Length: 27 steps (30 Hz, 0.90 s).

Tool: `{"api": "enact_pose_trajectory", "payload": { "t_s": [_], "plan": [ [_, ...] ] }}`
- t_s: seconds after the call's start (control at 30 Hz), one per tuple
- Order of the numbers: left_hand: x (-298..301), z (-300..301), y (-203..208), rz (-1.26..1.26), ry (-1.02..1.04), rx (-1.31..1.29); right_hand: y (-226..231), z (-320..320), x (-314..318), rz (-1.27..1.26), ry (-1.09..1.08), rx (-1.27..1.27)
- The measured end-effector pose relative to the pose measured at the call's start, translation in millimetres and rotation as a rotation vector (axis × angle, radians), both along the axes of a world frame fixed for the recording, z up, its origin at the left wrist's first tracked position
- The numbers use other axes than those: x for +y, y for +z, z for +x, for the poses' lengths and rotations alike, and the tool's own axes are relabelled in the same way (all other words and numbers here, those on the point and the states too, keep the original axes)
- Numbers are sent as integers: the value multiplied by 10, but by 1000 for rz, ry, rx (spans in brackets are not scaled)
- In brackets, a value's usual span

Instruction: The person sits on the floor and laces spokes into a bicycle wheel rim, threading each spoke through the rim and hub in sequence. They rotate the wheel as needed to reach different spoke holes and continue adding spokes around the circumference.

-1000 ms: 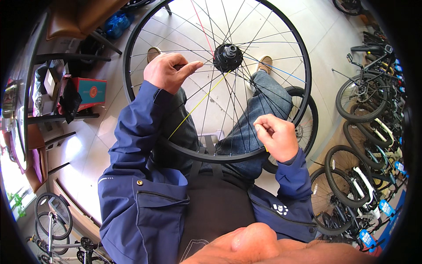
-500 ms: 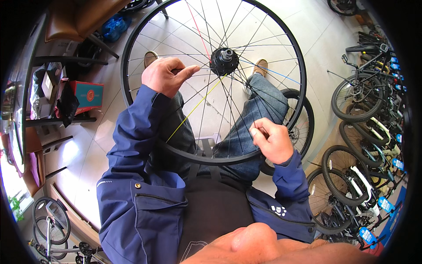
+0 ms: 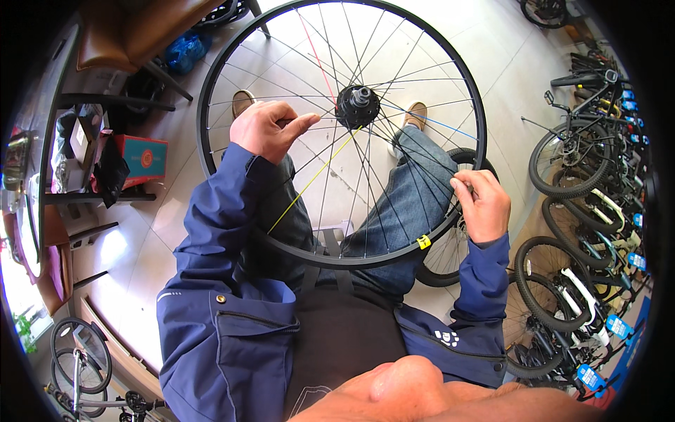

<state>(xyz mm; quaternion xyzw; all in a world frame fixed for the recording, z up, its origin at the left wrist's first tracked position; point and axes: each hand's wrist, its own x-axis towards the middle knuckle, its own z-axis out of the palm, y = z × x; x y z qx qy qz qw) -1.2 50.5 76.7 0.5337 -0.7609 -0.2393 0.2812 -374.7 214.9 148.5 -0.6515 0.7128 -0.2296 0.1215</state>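
Observation:
A black bicycle wheel rim [image 3: 309, 259] lies over my lap, laced with thin dark spokes. One spoke is red, one yellow [image 3: 313, 176] and one blue [image 3: 444, 126]. At its centre is a black hub [image 3: 358, 105] with a silver axle end. My left hand [image 3: 271, 130] is closed over the left spokes, thumb pointing toward the hub; what its curled fingers hold is hidden. At the rim's right side, my right hand [image 3: 484, 204] pinches thumb and forefinger near a spoke's outer end; anything between them is too small to make out. A yellow sticker [image 3: 423, 242] marks the rim.
Another wheel with a tyre [image 3: 450, 264] stands below right of the rim. Rows of bicycles [image 3: 562, 281] line the right. On the left are a brown chair [image 3: 133, 35], a blue plastic bag [image 3: 186, 50] and a teal and red box [image 3: 144, 158].
My right hand has moved up and right along the rim, uncovering the yellow sticker. The wheel has shifted slightly down; my left hand stays nearly in place.

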Motion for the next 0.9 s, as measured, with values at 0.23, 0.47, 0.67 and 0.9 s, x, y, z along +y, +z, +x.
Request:
{"api": "enact_pose_trajectory", "payload": {
  "t_s": [0.23, 0.47, 0.67, 0.9],
  "plan": [
    [-9, 5, -10, 19, -7, 10, 98, 117, 55, 257, 84, -297],
    [-5, 3, -12, -8, -16, 2, -64, 302, 89, 373, 155, -380],
    [-10, 3, -21, -12, -16, -3, -165, 256, -268, -19, 104, -149],
    [-24, 22, -39, -61, -46, 17, -422, 58, -1020, 681, 413, -578]
  ]
}}
